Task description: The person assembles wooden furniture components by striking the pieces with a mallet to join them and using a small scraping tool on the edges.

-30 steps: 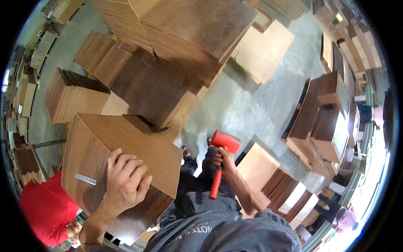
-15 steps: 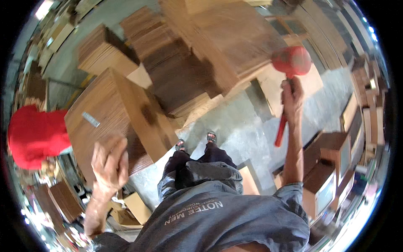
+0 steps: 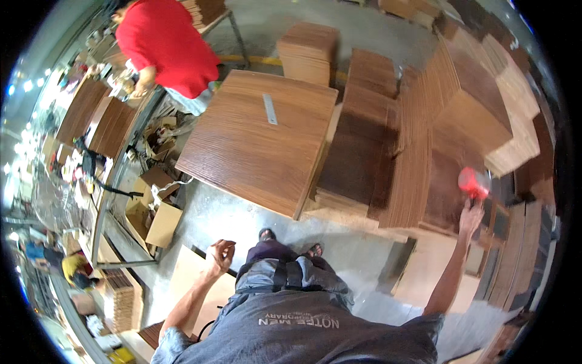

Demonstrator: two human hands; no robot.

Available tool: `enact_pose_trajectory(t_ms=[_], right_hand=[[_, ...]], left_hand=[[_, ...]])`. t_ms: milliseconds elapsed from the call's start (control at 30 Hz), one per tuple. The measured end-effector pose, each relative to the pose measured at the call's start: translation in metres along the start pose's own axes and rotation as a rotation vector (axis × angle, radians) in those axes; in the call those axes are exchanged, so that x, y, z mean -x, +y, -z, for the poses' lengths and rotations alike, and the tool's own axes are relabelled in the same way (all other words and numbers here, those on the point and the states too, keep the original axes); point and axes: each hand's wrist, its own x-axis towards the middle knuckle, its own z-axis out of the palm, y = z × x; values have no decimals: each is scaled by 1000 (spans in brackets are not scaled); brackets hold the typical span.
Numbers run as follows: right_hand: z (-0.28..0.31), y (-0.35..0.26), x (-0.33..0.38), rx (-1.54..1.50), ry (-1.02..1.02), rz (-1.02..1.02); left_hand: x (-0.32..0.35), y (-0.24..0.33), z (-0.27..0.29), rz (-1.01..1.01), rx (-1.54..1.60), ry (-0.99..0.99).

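Note:
My right hand is stretched out to the right and grips the handle of a red-headed mallet, held up in front of a leaning stack of dark wood panels. My left hand hangs free by my hip, fingers loosely curled with nothing in them, above a pale board on the floor. A large brown wooden panel lies flat ahead of my feet, with a small metal strip resting on it.
A person in a red shirt works at a bench at the upper left. Open cardboard boxes lie left of me. Stacks of wood panels fill the middle and right. Grey concrete floor lies between.
My left hand has come off the large panel and dropped to my side. My right arm has swung the mallet out to the right. The view has turned.

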Motion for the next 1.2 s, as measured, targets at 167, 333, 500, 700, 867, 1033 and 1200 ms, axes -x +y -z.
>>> enact_pose_trajectory(t_ms=[167,333,500,700,867,1033,1200], right_hand=[[75,-128,13,-79,320,198],[137,-296,58,-811,11,408],[178,-408,89,-914,-137,697],[189,-521,112,-890,-336,846],[185,-586,113,-747,-287,995],[152,-627,106,-590,-277,1084],[146,-625,107,-494,-301,1084]], left_hand=[[62,-183,-25,396,84,23],[135,-258,-46,660,523,-24],[129,-223,-55,801,491,27],[167,-234,-36,856,662,259],[212,-257,-34,1026,571,249],[263,-276,-51,1175,741,516],[273,-260,-71,1207,847,700]])
